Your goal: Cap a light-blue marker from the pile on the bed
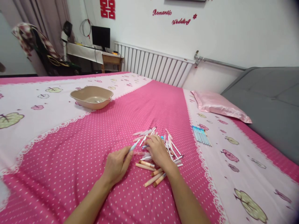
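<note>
My left hand [118,163] is closed on a light blue pen [134,145], its tip pointing up and to the right. My right hand [158,150] reaches into a loose pile of pens, and its thumb and fingers close around another blue pen [144,147]. White pens [174,146] and pale pink ones [140,133] stick out around this hand. Nearer to me lie orange-brown pens [146,164] and a cream one [152,179]. The right palm covers part of the pile.
To the right, several blue pens [201,136] lie side by side in a row. A beige basin [92,96] stands at the left on the pink dotted bedspread [154,102]. A pink pillow [217,105] rests by the grey headboard [263,102]; a white radiator [154,60] lines the wall.
</note>
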The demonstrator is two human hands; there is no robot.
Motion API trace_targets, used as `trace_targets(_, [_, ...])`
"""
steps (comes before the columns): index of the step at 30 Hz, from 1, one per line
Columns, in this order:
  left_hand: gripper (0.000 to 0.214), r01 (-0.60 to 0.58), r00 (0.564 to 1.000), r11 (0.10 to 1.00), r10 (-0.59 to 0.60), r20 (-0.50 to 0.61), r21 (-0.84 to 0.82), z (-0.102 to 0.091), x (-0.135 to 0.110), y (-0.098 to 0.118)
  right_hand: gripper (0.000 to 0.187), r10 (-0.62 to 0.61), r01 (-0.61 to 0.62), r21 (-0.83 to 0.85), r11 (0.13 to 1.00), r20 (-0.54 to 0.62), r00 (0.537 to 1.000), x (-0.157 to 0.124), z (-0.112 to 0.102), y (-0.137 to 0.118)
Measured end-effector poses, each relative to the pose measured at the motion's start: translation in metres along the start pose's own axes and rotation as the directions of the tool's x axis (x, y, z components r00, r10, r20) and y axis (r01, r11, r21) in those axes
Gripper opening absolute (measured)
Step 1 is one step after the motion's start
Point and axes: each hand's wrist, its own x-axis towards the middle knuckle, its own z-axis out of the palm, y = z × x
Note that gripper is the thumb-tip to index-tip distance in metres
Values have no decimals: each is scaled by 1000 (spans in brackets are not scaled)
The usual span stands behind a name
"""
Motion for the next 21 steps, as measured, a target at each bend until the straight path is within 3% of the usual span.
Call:
trace_targets(4, [26,-22,1000,1000,22,-11,-2,0,0,1,22,10,-2,196,981,-39,999,2,-16,-11])
trace_targets(7, [25,-35,999,999,35,-29,0,0,0,1,19,-19,40,242,969,-90,996,1,-29,-18])
trace_targets(14, [22,-71,995,997,72,-66,27,4,0,-2,20,-49,81,141,987,-222,974,-5,-54,-28])
trace_targets(21, [19,-85,995,996,85,-43,2,3,-1,-2,17,-79,95,46,994,-273,959,-6,-56,-34])
